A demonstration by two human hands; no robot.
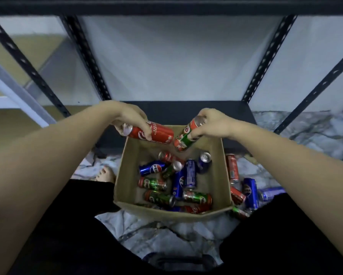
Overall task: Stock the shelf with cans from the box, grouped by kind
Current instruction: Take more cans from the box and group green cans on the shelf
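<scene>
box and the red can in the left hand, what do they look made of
Box: looks like plain brown cardboard, matte, with thin walls folded at the corners. Red can: most likely aluminium, glossy printed body with a bare silvery top rim.

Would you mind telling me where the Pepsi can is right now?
In the head view, the Pepsi can lies on its side inside the cardboard box, toward its left wall, just above a green can.

Cans by box's near wall half hidden; floor cans blurred.
</scene>
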